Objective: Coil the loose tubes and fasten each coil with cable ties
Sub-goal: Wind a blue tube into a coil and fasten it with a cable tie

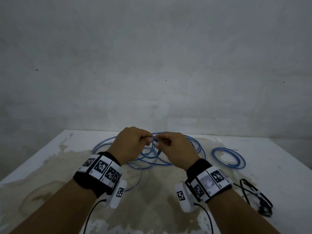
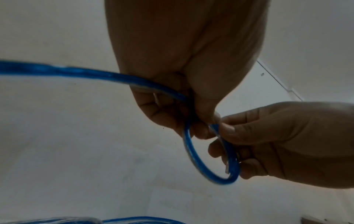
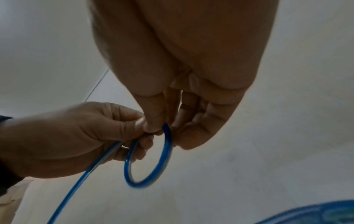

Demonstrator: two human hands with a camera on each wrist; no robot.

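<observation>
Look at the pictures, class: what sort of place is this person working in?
Probably a plain workroom or test bench, not a home: a bare grey wall, a stained white table, and only blue tubes and black cable ties laid out.

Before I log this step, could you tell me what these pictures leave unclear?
- Head view: the left hand and right hand cover the small loop of blue tube.
- Right coil: too small to show any tie.
- Black items at the table's right: blurred, possibly ties.
</observation>
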